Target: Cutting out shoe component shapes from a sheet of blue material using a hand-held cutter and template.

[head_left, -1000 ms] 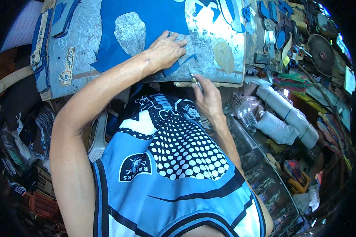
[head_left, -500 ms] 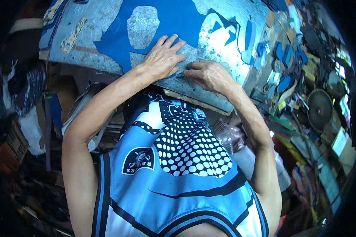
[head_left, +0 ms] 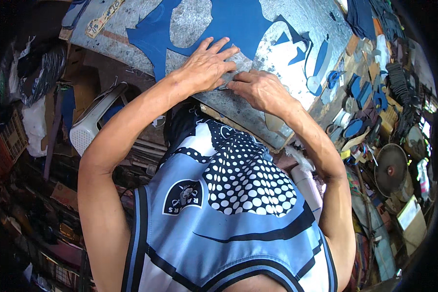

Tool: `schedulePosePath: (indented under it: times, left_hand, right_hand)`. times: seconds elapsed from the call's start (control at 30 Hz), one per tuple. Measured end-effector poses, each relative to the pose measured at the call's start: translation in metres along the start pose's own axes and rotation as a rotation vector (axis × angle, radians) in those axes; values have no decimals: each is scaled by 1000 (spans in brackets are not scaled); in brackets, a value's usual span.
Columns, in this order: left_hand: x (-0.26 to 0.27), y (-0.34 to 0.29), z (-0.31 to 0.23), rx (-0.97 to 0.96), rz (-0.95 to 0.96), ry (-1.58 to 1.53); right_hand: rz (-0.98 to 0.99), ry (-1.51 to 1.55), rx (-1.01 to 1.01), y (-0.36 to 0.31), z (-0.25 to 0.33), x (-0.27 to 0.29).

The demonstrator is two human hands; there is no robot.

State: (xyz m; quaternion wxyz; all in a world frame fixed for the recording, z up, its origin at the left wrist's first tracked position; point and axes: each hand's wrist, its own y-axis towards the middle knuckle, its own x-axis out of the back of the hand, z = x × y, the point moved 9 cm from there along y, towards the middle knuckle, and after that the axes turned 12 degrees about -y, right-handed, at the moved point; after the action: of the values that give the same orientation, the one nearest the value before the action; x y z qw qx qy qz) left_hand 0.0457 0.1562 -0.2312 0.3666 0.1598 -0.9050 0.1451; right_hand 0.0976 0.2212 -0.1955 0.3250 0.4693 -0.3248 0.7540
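Note:
On the grey metal-topped table [head_left: 306, 17] lies a blue sheet [head_left: 236, 29] with large pieces cut out of it. My left hand [head_left: 207, 67] rests over the sheet's near edge, fingers spread. Just to its right, my right hand [head_left: 262, 91] has its fingers curled and pinched together near the left fingertips. Something small and greyish shows between the two hands, but it is too hidden to name. Blue offcuts [head_left: 297, 57] lie beyond my right hand, and a long blue piece [head_left: 320, 57] lies farther right.
A marked pale strip [head_left: 102, 20] sits at the table's far left. Along the right side are blue-handled scissors [head_left: 332, 78], tape rolls [head_left: 342, 118], stacked dark pieces and a round fan [head_left: 391, 170]. A white plastic chair [head_left: 86, 134] stands below the table's left edge.
The whole view has shifted, so the table and sheet appear higher and farther right. Both hands stay close together at the sheet's near edge, in much the same pose.

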Motion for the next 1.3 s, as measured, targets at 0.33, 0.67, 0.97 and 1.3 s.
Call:
schedulePosePath:
  times: [0.33, 0.67, 0.97, 1.3]
  left_hand:
    - [-5, -1, -2, 52, 44, 33]
    - [-14, -2, -3, 86, -16, 45]
    - [-20, -6, -8, 67, -66, -1]
    - [-27, -2, -25, 171, -162, -51]
  right_hand:
    - [-72, -31, -6, -9, -2, -4]
    - [-75, -32, 15, -11, -10, -2]
    - [-54, -38, -124, -35, -36, -3]
    - [-93, 50, -340, -53, -35, -2]
